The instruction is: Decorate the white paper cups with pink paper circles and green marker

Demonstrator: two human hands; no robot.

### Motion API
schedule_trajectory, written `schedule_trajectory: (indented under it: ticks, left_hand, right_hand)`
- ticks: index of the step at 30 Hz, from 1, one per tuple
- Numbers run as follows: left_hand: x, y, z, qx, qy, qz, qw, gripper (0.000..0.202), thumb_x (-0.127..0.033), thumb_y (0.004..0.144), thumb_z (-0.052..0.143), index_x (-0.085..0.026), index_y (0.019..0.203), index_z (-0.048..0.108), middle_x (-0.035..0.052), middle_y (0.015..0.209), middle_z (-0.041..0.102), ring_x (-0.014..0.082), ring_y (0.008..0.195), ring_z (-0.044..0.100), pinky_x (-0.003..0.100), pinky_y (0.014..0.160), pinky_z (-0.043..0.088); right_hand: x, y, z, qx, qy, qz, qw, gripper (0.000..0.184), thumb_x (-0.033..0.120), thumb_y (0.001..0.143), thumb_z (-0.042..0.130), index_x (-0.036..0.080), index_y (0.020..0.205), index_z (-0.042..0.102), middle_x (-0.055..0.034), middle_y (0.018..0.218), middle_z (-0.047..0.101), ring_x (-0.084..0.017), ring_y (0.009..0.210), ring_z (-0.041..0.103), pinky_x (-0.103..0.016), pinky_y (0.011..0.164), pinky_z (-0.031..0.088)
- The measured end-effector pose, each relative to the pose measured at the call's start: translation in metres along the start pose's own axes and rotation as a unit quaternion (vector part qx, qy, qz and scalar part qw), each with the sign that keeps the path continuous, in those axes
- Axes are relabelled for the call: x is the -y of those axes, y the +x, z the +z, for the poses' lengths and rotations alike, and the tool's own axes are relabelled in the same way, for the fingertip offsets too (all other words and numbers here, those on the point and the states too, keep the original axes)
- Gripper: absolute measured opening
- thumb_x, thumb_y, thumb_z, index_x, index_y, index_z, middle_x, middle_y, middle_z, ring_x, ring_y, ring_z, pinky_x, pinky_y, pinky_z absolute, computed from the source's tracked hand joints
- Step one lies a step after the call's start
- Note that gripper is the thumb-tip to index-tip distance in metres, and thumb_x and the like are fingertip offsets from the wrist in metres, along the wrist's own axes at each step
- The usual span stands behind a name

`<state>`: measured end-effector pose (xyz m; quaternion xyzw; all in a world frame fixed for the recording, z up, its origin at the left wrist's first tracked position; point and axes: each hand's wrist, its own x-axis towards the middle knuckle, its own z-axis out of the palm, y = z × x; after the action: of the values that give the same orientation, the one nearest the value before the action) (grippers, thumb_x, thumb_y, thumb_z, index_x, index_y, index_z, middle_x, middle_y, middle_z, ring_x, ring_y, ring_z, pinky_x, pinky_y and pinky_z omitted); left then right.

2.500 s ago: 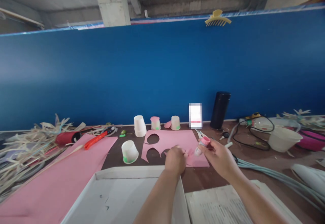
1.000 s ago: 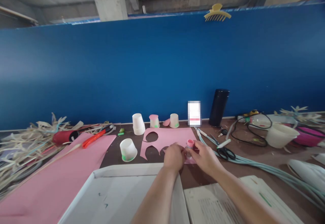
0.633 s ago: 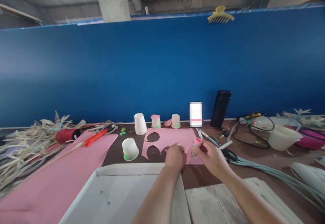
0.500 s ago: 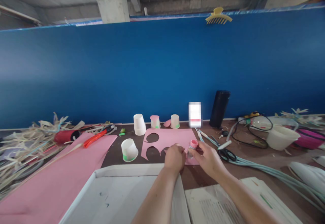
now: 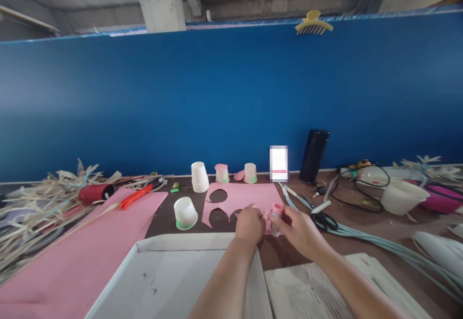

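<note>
My right hand (image 5: 298,227) is closed round a small upright tube with a pink top, which looks like a glue stick (image 5: 277,209). Just left of it, my left hand (image 5: 250,225) is closed at a small piece of pink paper (image 5: 268,222), its fingertips partly hidden. Under and behind both hands lies a pink sheet (image 5: 253,193) with round holes cut from it. White paper cups stand upside down beyond and to the left: one with green on its rim (image 5: 185,213), a taller stack (image 5: 199,177), one topped with a pink disc (image 5: 222,173) and another (image 5: 250,173).
A white tray (image 5: 173,243) lies in front, with printed cardboard (image 5: 307,285) to its right. Black-handled scissors (image 5: 324,221), pale blue cords (image 5: 376,242) and a black bottle (image 5: 314,156) are at right. Pink paper (image 5: 94,246) and tangled strips (image 5: 47,208) cover the left side.
The tube in my right hand has turned more upright and moved slightly towards me. The pink paper piece at my left fingertips shows more clearly; the left hand has barely moved.
</note>
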<state>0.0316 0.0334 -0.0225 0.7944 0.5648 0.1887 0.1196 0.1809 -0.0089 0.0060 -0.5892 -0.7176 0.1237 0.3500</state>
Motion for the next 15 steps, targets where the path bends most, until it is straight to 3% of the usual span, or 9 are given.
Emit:
schedule_trajectory:
  ticks: [7, 12, 15]
  left_hand:
    - [-0.001, 0.0, -0.001, -0.002, 0.001, 0.001, 1.0, 0.029, -0.032, 0.084, 0.043, -0.017, 0.08, 0.067, 0.0072, 0.085, 0.064, 0.0154, 0.074, 0.058, 0.024, 0.064, 0.038]
    - [-0.004, 0.001, -0.004, 0.002, 0.001, 0.008, 1.0, 0.03, -0.034, 0.085, 0.044, -0.017, 0.079, 0.068, 0.0073, 0.087, 0.064, 0.0149, 0.076, 0.058, 0.024, 0.068, 0.039]
    - [-0.005, 0.001, -0.005, 0.003, 0.002, 0.014, 1.0, 0.031, -0.034, 0.085, 0.043, -0.017, 0.078, 0.068, 0.007, 0.088, 0.064, 0.015, 0.076, 0.059, 0.024, 0.068, 0.039]
  right_hand:
    - [0.0, 0.006, -0.001, -0.052, 0.033, 0.014, 0.998, 0.023, 0.04, 0.078, 0.051, 0.02, 0.08, 0.061, -0.0032, 0.077, 0.066, -0.02, 0.071, 0.061, -0.027, 0.064, 0.044]
    - [0.006, 0.003, -0.014, -0.116, 0.065, 0.018, 0.991, 0.024, 0.041, 0.081, 0.049, 0.02, 0.088, 0.06, -0.0041, 0.079, 0.067, -0.02, 0.075, 0.063, -0.028, 0.07, 0.045]
    - [0.004, 0.002, -0.018, -0.124, 0.088, 0.023, 0.988, 0.025, 0.042, 0.082, 0.049, 0.02, 0.091, 0.059, -0.0041, 0.079, 0.067, -0.02, 0.075, 0.063, -0.027, 0.07, 0.045]
